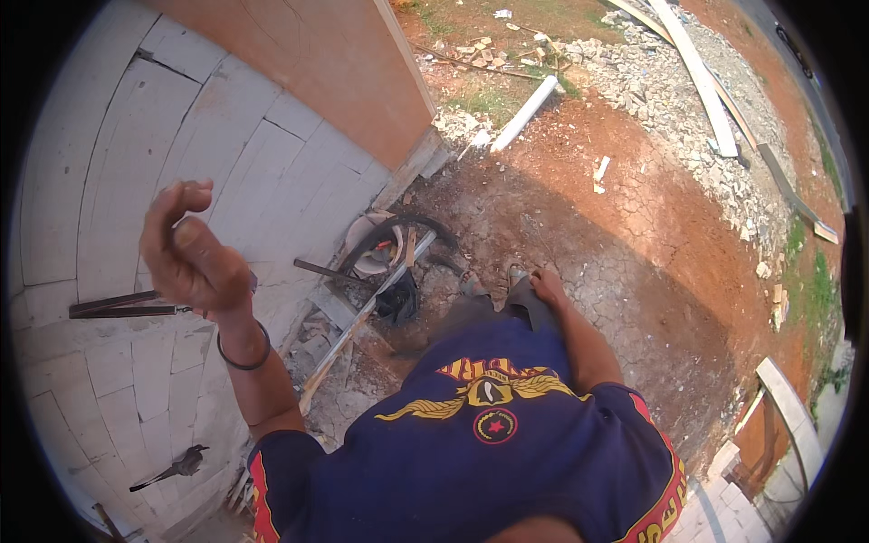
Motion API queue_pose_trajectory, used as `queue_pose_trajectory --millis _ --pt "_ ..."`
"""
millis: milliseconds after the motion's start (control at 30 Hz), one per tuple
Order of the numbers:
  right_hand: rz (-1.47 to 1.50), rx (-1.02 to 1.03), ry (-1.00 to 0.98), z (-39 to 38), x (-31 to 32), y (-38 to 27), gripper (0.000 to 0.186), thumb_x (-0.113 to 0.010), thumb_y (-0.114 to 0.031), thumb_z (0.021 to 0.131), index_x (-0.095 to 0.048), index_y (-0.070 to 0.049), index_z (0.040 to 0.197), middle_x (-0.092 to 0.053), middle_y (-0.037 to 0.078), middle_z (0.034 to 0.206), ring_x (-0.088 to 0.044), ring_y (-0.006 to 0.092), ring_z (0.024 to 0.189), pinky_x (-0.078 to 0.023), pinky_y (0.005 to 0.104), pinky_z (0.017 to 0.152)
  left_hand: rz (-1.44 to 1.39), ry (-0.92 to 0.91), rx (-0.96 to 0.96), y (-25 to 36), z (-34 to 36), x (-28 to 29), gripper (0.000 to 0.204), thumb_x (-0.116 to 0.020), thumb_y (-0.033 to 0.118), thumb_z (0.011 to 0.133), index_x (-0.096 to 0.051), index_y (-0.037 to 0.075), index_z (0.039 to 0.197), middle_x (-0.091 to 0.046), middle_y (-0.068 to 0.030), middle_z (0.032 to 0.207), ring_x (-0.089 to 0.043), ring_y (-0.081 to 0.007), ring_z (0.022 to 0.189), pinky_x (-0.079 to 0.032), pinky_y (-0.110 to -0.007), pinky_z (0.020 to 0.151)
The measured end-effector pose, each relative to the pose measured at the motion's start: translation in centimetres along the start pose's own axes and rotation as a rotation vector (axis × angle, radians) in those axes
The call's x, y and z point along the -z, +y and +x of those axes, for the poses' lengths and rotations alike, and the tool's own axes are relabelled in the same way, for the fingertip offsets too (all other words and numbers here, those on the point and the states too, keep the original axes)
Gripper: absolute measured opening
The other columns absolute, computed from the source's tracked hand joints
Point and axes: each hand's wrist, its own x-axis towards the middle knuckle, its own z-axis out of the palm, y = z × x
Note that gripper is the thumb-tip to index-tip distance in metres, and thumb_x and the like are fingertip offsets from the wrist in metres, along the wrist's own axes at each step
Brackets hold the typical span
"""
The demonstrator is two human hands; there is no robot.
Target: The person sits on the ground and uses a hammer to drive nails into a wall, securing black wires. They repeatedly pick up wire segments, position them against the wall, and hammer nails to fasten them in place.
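Note:
My left hand (195, 249) is raised in front of the pale block wall (249, 176), with a dark band around its wrist. Its fingers bend, and a gap shows between thumb and forefinger with nothing in it. Behind the hand, a dark two-barred metal piece (122, 308) sticks out to the left; whether it touches the hand is hidden. Down by my thigh, my right hand (546, 287) lies against the dark trousers (529, 306). Its fingers are small and partly hidden, so their grip cannot be made out.
At the wall's foot lie a round pale container (369, 256), a dark curved hoop (398, 220), a long metal bar (380, 299) and a black bag (396, 300). A brown panel (335, 68) stands above. Rubble (652, 86), a white pipe (527, 113) and planks (695, 68) lie farther out.

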Motion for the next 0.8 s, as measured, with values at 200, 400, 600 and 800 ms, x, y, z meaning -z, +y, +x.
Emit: queue_pose_trajectory --millis 200,400,600,800 --pt "-0.159 -0.001 -0.32 -1.7 -1.2 2.8 0.035 -0.061 -0.031 0.088 -0.071 0.0 0.101 -0.068 0.027 0.096 -0.065 0.0428 0.097 -0.05 0.0481 0.088 0.097 -0.622 1.691 -2.2 -44.4 -11.7 0.035 -0.058 0.028 0.096 -0.063 -0.005 0.106 -0.07 -0.0151 0.098 -0.067 -0.026 0.09 -0.052 -0.037 0.081" --pt "-0.363 -0.001 -0.511 4.2 -4.7 8.2 0.034 -0.061 -0.033 0.089 -0.07 -0.002 0.101 -0.068 0.026 0.098 -0.065 0.0433 0.097 -0.05 0.0507 0.088 0.133 -0.758 2.17 10.9 -71.5 0.2 0.031 -0.065 0.019 0.083 -0.069 -0.002 0.106 -0.072 -0.0187 0.091 -0.071 -0.0251 0.074 -0.056 -0.036 0.066" --pt "-0.523 0.098 -0.489 21.3 -12.1 15.2 0.03 -0.06 -0.029 0.089 -0.068 -0.003 0.101 -0.068 0.026 0.095 -0.065 0.0449 0.093 -0.052 0.0528 0.082 0.106 -0.508 2.145 2.5 -76.7 -7.3 0.038 -0.054 0.01 0.094 -0.055 -0.013 0.124 -0.068 -0.0162 0.088 -0.067 -0.0187 0.071 -0.057 -0.03 0.062" --pt "-0.565 0.32 -0.376 38.9 -25.6 19.1 0.026 -0.057 -0.025 0.089 -0.066 -0.001 0.093 -0.066 0.028 0.089 -0.065 0.0462 0.09 -0.051 0.0534 0.078 0.408 -0.599 1.709 -14.8 -82.5 -21.3 0.032 -0.06 0.023 0.094 -0.067 0.001 0.116 -0.071 -0.0173 0.091 -0.069 -0.0313 0.079 -0.053 -0.043 0.071"
